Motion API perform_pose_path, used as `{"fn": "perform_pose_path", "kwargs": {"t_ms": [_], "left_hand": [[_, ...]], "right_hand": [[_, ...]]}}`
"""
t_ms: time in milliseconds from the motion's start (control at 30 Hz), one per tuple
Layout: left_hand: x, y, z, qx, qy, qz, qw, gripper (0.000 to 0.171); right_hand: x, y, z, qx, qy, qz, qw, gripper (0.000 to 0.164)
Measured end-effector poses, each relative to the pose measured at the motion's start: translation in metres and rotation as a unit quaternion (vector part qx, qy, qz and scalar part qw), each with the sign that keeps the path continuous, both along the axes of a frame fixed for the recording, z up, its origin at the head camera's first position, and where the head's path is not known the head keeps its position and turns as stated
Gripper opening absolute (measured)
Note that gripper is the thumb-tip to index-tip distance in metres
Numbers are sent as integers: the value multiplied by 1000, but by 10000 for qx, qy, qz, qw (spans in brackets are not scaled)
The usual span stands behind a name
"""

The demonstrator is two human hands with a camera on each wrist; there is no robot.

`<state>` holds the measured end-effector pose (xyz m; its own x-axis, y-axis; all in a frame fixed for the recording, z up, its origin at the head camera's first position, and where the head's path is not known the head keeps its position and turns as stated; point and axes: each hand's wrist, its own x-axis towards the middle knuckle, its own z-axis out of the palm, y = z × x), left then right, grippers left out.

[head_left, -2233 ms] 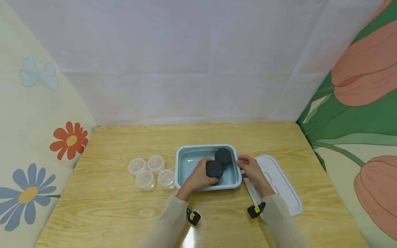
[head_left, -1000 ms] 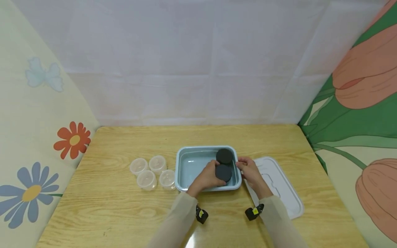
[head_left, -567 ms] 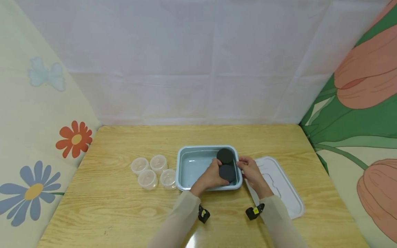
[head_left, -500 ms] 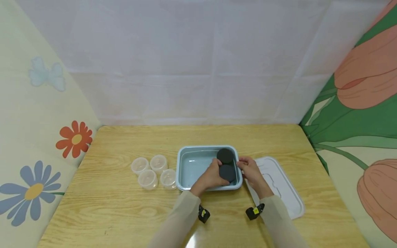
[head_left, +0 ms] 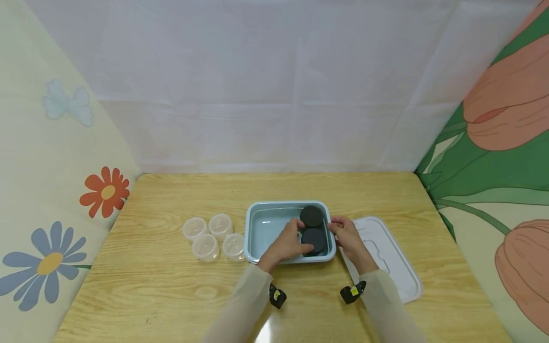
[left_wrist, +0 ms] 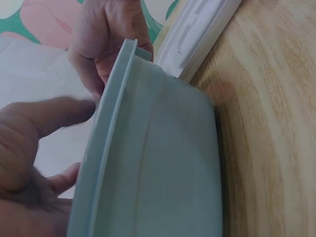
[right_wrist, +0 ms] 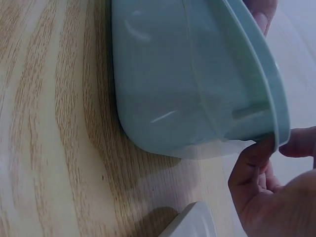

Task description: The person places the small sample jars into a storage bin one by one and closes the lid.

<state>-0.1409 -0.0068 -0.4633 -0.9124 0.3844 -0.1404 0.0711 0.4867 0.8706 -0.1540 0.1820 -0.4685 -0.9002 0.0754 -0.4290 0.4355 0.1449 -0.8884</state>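
Note:
A light blue rectangular plastic box [head_left: 261,259] sits on the table. Inside its right end stand two round black-topped things, a rear one [head_left: 311,216] and a front one [head_left: 314,239]; their lower parts are mostly hidden. My left hand [head_left: 285,244] is over the box, thumb and fingers spread at the left side of the front black-topped thing, apparently loose of it. In the left wrist view the left thumb [left_wrist: 64,112] is extended above the box's rim. My right hand [head_left: 349,238] pinches the box's right rim; the right wrist view shows thumb and finger on either side of it.
Several clear plastic cups [head_left: 205,247] cluster left of the box. A white lid [head_left: 388,257] lies right of it, partly under the right forearm. The wooden table [head_left: 171,295] meets a white cloth [head_left: 214,95] at the back.
My left hand shifted the front black-topped thing rightward, against the box's right end, then loosened its hold and drew slightly left. My right hand stays on the rim.

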Motion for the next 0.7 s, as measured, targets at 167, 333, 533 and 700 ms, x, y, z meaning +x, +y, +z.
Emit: {"fn": "perform_pose_path", "kwargs": {"t_ms": [167,333,533,700], "left_hand": [[-1,-9,3,324,148,449,9984,45],[-1,-17,8,521,239,451,9973,46],[0,-24,7,679,279,433,9964,45],[1,-31,9,756,524,595,9940,41]], "right_hand": [[-1,0,1,10,-34,42,10000,34],[-1,1,2,-30,11,15,10000,33],[0,0,0,-81,12,41,10000,33],[0,1,-1,-117,8,25,9999,34]]}}
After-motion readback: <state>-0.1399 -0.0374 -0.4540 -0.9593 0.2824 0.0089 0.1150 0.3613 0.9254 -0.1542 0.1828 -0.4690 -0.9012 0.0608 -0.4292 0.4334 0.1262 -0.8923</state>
